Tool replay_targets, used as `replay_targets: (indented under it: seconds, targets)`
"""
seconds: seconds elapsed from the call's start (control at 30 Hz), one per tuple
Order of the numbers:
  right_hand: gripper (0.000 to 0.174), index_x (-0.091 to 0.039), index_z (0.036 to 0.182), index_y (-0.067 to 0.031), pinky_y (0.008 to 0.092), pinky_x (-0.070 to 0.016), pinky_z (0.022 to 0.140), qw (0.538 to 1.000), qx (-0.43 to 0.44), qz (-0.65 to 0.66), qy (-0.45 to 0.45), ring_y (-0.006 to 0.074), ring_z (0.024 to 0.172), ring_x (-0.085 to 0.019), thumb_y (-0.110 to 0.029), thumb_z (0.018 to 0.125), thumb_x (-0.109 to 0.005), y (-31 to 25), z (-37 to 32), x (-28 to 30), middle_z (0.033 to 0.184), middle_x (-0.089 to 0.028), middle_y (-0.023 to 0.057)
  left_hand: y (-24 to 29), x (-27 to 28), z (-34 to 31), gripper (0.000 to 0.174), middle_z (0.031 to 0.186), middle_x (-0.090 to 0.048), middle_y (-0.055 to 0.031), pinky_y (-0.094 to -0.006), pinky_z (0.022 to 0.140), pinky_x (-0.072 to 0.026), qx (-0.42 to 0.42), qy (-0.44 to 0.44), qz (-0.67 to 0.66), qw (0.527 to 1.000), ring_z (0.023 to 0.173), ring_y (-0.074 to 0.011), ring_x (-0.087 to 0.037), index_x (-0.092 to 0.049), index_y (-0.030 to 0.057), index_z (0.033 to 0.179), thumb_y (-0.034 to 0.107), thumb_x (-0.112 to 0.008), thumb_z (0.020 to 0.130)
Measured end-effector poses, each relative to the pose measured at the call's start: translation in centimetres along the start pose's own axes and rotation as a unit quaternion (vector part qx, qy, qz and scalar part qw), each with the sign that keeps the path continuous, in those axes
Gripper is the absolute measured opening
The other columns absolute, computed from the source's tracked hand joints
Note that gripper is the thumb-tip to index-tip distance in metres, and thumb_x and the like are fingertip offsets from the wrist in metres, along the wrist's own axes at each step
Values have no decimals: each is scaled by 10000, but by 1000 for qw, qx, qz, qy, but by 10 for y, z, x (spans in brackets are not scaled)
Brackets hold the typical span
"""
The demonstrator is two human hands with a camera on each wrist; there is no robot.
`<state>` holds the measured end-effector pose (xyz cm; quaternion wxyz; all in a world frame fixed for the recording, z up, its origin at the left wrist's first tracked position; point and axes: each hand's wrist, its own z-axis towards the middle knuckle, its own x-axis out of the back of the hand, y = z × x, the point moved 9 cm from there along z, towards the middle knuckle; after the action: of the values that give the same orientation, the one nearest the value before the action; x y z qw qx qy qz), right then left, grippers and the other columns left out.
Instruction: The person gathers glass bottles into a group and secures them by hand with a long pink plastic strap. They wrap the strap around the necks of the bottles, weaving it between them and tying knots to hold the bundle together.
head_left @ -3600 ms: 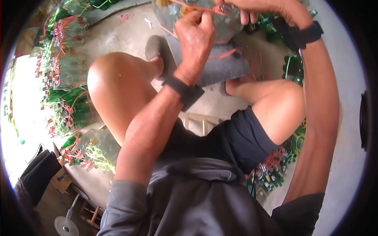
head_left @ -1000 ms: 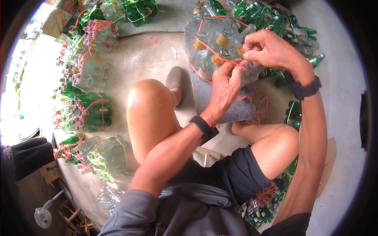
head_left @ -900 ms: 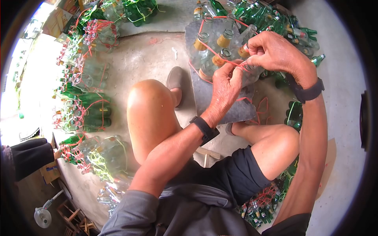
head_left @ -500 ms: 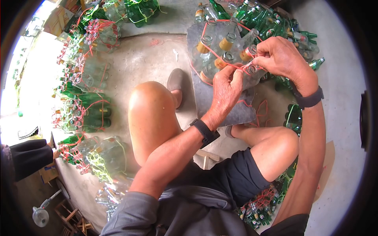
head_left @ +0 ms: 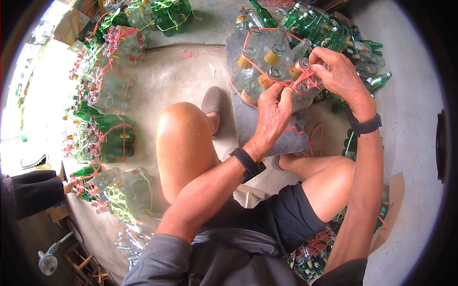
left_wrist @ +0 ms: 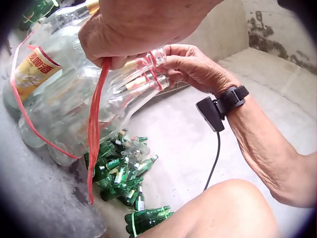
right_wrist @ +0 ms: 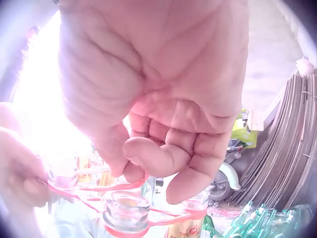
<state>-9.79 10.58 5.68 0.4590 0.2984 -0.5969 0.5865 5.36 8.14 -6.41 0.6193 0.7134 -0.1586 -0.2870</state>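
A bundle of clear glass bottles (head_left: pixel 273 56) with yellow labels stands on a grey slab (head_left: pixel 248 139), ringed by red plastic twine (left_wrist: pixel 95 126). My left hand (head_left: pixel 275 110) is at the bundle's near side, pinching the twine between thumb and forefinger; a loose length hangs below it in the left wrist view. To its right, my right hand (head_left: pixel 339 78) pinches strands of the same twine beside a bottle neck (right_wrist: pixel 126 210). Several strands cross and wrap around the necks between the two hands. The right palm fills much of the right wrist view, fingers curled.
Loose green bottles (head_left: pixel 312 26) lie piled behind and right of the bundle. Tied bottle bundles (head_left: pixel 112 136) line the left side. A cardboard sheet (head_left: pixel 391 209) lies at the right, and a fan (head_left: pixel 47 262) stands at the lower left. Another person's dark-clothed legs (head_left: pixel 38 190) show at left.
The head view has swung, bringing the whole bundle into sight. Over the last second my right hand has moved slightly down and right, drawing twine by the near neck; my left hand stays nearly still.
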Motion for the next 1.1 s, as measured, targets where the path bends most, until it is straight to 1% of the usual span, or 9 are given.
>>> replay_targets:
  seconds: [0.23, 0.37, 0.47, 0.53, 0.57, 0.63, 0.73, 0.83, 1.1]
  targets:
    - [66, -594, 944, -16, 461, -517, 747, 998, 9, -6, 58, 413, 842, -649, -74, 921, -617, 2, 2, 4, 883, -670, 179, -2, -2, 1, 321, 1028, -735, -76, -288, 848, -514, -12, -5, 4, 1000, 954, -118, -635, -687, -68, 1243, 134, -526, 1054]
    - [55, -616, 951, -20, 462, -519, 741, 997, 14, -8, 70, 415, 833, -656, -65, 921, -612, 6, 7, 0, 883, -678, 182, -1, -4, 1, 318, 1008, -723, -57, -275, 805, -505, -22, -1, 3, 1000, 915, -100, -615, -688, -63, 1244, 133, -520, 1058]
    - [60, -645, 952, -17, 430, -525, 709, 994, 28, 9, 103, 382, 778, -673, -59, 916, -622, 8, 7, 2, 845, -686, 184, -3, -4, 0, 317, 975, -703, -30, -262, 755, -490, -16, -2, 7, 1000, 861, -81, -583, -686, -58, 1249, 133, -519, 1060]
    - [68, -668, 952, -13, 380, -526, 656, 995, -49, 63, 67, 279, 684, -686, -64, 926, -632, 22, 9, -4, 774, -693, 155, -4, -4, 0, 315, 939, -680, -7, -251, 709, -469, -16, -3, -1, 1000, 814, -65, -550, -685, -55, 1252, 131, -519, 1060]
    - [68, -668, 952, -13, 380, -526, 656, 995, -48, 64, 68, 279, 684, -686, -64, 926, -632, 23, 9, -5, 774, -693, 155, -4, -4, 1, 315, 939, -680, -7, -251, 709, -469, -18, -3, 0, 1000, 814, -65, -550, -685, -55, 1252, 131, -519, 1060]
    - [83, -682, 950, -6, 341, -511, 608, 991, -42, 99, 75, 159, 624, -659, -78, 937, -642, 26, 10, -5, 688, -663, 93, -2, -4, 1, 308, 902, -655, 11, -245, 678, -451, -35, 13, -2, 999, 780, -56, -524, -687, -51, 1245, 133, -521, 1062]
    - [93, -694, 944, -1, 320, -493, 547, 986, -81, 137, 38, 103, 558, -615, -78, 941, -641, 32, 14, -8, 652, -632, 39, -3, -5, 1, 304, 870, -626, 25, -241, 646, -428, -28, 13, -6, 1000, 753, -51, -505, -689, -51, 1236, 137, -524, 1063]
    - [83, -691, 951, 3, 246, -427, 424, 978, -120, 172, 6, 54, 526, -547, -53, 956, -630, 36, 16, -13, 771, -656, 2, -6, -3, 1, 273, 794, -674, -38, -293, 640, -467, -8, 25, -14, 1000, 717, -82, -545, -727, -35, 1166, 124, -541, 1045]
    - [116, -724, 926, -11, 272, -408, 411, 975, -98, 197, 5, 77, 429, -509, -80, 930, -631, 41, 32, -23, 615, -607, 13, 1, -3, 2, 274, 777, -648, -4, -284, 607, -439, -44, 41, -14, 998, 699, -62, -511, -728, -46, 1159, 118, -539, 1048]
